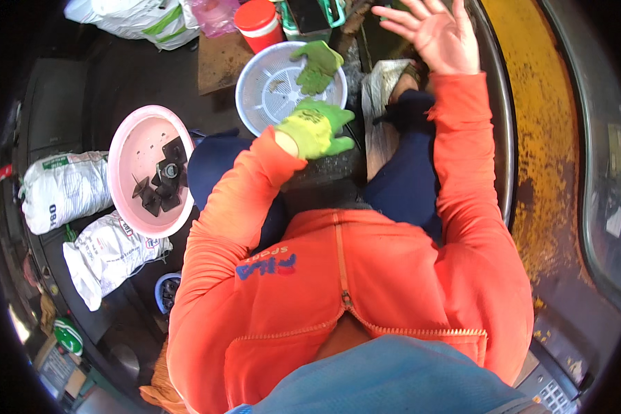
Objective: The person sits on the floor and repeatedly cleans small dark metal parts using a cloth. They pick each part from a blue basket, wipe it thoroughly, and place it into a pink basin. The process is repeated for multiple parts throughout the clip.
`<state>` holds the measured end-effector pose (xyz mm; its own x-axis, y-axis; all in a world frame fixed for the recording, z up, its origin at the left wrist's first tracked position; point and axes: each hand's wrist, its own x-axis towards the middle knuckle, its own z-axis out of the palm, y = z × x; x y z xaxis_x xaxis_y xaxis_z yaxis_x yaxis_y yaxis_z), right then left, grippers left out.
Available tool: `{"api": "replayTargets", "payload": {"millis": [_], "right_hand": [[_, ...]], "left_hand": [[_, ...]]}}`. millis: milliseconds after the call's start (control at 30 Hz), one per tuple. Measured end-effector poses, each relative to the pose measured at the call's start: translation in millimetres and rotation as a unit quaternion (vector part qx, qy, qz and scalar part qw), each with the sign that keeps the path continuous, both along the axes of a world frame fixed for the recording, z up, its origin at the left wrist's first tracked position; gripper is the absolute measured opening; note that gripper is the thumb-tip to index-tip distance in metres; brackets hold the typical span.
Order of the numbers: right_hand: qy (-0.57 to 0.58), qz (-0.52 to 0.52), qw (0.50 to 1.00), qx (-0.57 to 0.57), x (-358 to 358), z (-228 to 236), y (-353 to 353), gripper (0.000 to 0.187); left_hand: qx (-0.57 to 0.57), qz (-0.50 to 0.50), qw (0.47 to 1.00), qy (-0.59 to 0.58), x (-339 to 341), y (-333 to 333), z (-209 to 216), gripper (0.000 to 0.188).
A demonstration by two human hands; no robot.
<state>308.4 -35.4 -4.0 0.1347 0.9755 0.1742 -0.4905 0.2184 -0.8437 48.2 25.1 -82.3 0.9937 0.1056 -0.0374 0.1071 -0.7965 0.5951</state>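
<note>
My left hand (314, 130) wears a yellow-green work glove. Its fingers are spread beside the near edge of a pale blue plastic basin (248, 103) with a perforated-looking bottom, and I see nothing held in it. A second green glove (318, 67), darkly soiled on its palm side, lies over the basin's far right side. Bare and raised at the upper right, my right hand (440, 36) shows an open palm, fingers apart. To the left, a pink basin (134, 148) holds several dark angular pieces (164, 176), apparently metal or plastic.
Behind the blue basin stand a red lidded container (259, 27) and a wooden board (221, 62). White sacks (69, 190) lie at the left, near a small blue bowl (164, 290) of dark pieces. Along the right runs a worn yellow machine panel (541, 138).
</note>
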Motion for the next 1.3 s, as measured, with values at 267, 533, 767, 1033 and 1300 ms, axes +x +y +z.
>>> {"api": "replayTargets", "payload": {"millis": [267, 533, 767, 1033, 1300], "right_hand": [[-0.36, -0.127, 0.903, -0.195, 11.0, -112.3, -126.6, 0.06], [0.159, -0.278, 0.907, -0.275, -1.7, -227.5, -166.9, 0.068], [0.013, -0.377, 0.853, -0.361, -28.4, -150.2, -167.7, 0.07], [-0.799, 0.01, 0.6, 0.02, -102.1, -28.6, -180.4, 0.041], [-0.836, -0.417, 0.336, -0.12, -54.5, -38.0, -159.2, 0.048]], "left_hand": [[0.023, 0.03, 0.998, 0.058, -15.0, 10.8, -7.5, 0.054], [0.052, 0.025, 0.986, 0.156, -18.2, 10.0, -11.3, 0.058], [0.093, 0.043, 0.986, 0.132, -21.2, 20.5, -25.8, 0.059], [0.107, 0.038, 0.989, 0.096, -24.3, 23.3, -27.1, 0.054], [0.112, 0.04, 0.989, 0.083, -42.0, 25.1, -28.3, 0.053]]}}
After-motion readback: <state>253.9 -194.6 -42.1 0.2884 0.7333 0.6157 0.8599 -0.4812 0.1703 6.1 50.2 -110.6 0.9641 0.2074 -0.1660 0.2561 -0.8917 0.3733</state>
